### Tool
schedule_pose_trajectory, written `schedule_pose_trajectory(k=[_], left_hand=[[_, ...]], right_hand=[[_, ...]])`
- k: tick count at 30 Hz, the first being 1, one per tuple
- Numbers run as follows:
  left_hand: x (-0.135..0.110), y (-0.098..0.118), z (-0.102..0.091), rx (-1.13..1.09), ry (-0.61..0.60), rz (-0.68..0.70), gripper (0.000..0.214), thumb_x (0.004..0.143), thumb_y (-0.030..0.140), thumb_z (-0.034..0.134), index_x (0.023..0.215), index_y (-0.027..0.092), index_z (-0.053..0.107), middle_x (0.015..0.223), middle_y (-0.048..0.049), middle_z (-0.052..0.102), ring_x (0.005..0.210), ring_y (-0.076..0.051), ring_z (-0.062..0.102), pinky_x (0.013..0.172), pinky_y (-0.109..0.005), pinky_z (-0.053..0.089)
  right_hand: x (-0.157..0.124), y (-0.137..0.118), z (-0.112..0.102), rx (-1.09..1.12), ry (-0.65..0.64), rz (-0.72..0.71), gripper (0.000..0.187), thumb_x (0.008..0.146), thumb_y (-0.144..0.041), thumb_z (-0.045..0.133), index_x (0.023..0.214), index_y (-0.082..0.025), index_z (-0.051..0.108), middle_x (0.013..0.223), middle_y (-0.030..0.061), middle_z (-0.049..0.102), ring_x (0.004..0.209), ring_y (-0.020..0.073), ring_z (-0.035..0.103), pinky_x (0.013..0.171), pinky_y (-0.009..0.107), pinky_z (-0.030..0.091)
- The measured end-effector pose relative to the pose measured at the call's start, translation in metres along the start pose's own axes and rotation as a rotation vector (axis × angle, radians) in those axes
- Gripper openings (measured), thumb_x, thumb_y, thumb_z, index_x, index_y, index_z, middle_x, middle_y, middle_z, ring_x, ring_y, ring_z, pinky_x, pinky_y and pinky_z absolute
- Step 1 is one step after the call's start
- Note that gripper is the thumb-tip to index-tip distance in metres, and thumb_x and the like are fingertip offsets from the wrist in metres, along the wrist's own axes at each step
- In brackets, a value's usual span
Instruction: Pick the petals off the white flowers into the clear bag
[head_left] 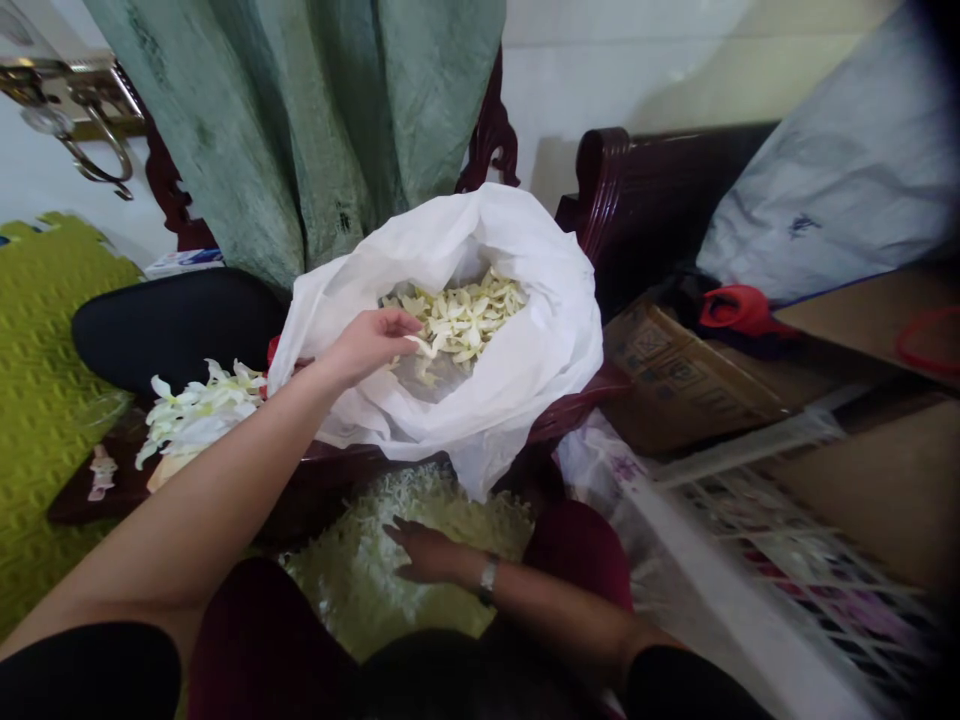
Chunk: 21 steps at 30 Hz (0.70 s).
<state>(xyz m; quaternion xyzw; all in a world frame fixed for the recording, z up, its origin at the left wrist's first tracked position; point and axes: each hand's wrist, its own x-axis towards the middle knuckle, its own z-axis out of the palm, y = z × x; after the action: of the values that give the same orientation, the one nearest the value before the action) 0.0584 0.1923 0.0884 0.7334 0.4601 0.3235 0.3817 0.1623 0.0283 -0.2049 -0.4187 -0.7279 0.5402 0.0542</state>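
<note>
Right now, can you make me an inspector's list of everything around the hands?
Surface: dark wooden seat, shiny, under the white bag.
Job's things: bag open, pale flowers inside; flower pile below, between the knees.
Clutter: more white flowers left of the bag; cardboard box to its right.
Hands: left hand in the bag's opening, fingertips at a flower, grip unclear; right hand open over the pile, contact unclear.
Cables: nothing seen.
Surroundings: green cloth behind; yellow-green mat left.

There were one open white bag (517, 230), at least two heaps of flowers (472, 320) too crowded to count singly, two forearms (217, 475), one wristband (489, 578), one green cloth (259, 150) and at least one cardboard box (679, 370).
</note>
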Motion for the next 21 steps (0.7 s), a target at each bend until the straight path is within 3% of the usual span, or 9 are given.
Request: schedule_pose_trajectory(k=[2,3,5,8,11,13,15,18,21], left_hand=[[-0.023,0.005,-0.008,-0.063,0.032,0.072,0.024,0.075,0.026,0.076,0.098,0.018,0.076,0.087,-0.0062,0.076,0.072,-0.016,0.066,0.071,-0.032,0.055],[-0.036,0.008,-0.011,-0.073,0.052,0.115,0.022,0.076,0.029,0.077,0.096,0.019,0.077,0.088,-0.0064,0.076,0.075,-0.017,0.068,0.073,-0.034,0.056],[-0.067,0.015,-0.016,-0.042,0.081,0.221,0.020,0.079,0.035,0.078,0.094,0.021,0.079,0.090,-0.0069,0.077,0.081,-0.021,0.070,0.077,-0.037,0.058],[-0.115,0.025,-0.017,0.079,0.003,0.388,0.013,0.087,0.036,0.071,0.092,0.028,0.080,0.094,-0.0067,0.079,0.087,-0.023,0.072,0.081,-0.039,0.059],[-0.153,0.027,-0.009,0.167,-0.167,0.510,0.020,0.094,0.031,0.060,0.098,0.033,0.080,0.096,-0.0069,0.079,0.088,-0.023,0.073,0.078,-0.039,0.059],[-0.170,0.020,0.000,0.199,-0.180,0.569,0.023,0.095,0.029,0.057,0.103,0.032,0.078,0.095,-0.0074,0.079,0.087,-0.023,0.072,0.078,-0.040,0.057],[-0.181,0.008,0.011,0.218,-0.085,0.602,0.024,0.096,0.028,0.055,0.107,0.028,0.076,0.091,-0.0071,0.079,0.083,-0.022,0.069,0.078,-0.041,0.054],[-0.190,-0.010,0.030,0.273,0.174,0.585,0.027,0.099,0.029,0.049,0.110,0.023,0.073,0.085,-0.0064,0.076,0.078,-0.022,0.063,0.078,-0.042,0.048],[-0.190,-0.018,0.046,0.405,0.405,0.440,0.035,0.103,0.033,0.040,0.108,0.021,0.072,0.089,-0.0079,0.073,0.085,-0.024,0.060,0.084,-0.045,0.043]], right_hand=[[-0.027,-0.023,-0.024,0.038,0.071,-0.047,0.072,0.089,-0.035,0.067,0.155,-0.021,0.044,0.163,0.0178,0.042,0.150,0.0370,0.041,0.123,0.053,0.032],[-0.043,-0.039,-0.036,0.097,0.090,-0.083,0.062,0.093,-0.044,0.062,0.150,-0.022,0.051,0.154,0.0162,0.054,0.142,0.0333,0.053,0.118,0.050,0.041],[-0.076,-0.076,-0.059,0.535,0.072,-0.232,0.057,0.091,-0.052,0.065,0.137,-0.019,0.062,0.135,0.0173,0.069,0.123,0.0325,0.068,0.101,0.050,0.055],[-0.112,-0.133,-0.084,1.104,0.082,-0.447,0.056,0.090,-0.058,0.066,0.135,-0.024,0.061,0.132,0.0108,0.072,0.121,0.0261,0.069,0.104,0.047,0.053],[-0.116,-0.166,-0.090,1.439,-0.025,-0.388,0.059,0.094,-0.068,0.053,0.111,-0.015,0.071,0.106,0.0106,0.079,0.104,0.0229,0.074,0.099,0.042,0.056],[-0.105,-0.174,-0.084,1.589,0.052,-0.348,0.040,0.099,-0.053,0.055,0.096,-0.017,0.072,0.086,0.0040,0.078,0.082,0.0165,0.073,0.087,0.034,0.060],[-0.092,-0.176,-0.072,1.657,0.164,-0.328,0.022,0.097,-0.036,0.060,0.089,-0.018,0.071,0.078,-0.0005,0.076,0.070,0.0124,0.069,0.076,0.026,0.059],[-0.079,-0.181,-0.054,1.638,0.351,-0.359,0.004,0.087,-0.020,0.069,0.085,-0.020,0.072,0.081,-0.0022,0.075,0.074,0.0115,0.067,0.075,0.023,0.057],[-0.076,-0.190,-0.042,1.548,0.537,-0.363,0.011,0.079,-0.018,0.074,0.089,-0.022,0.075,0.085,-0.0017,0.076,0.085,0.0150,0.068,0.084,0.027,0.056]])
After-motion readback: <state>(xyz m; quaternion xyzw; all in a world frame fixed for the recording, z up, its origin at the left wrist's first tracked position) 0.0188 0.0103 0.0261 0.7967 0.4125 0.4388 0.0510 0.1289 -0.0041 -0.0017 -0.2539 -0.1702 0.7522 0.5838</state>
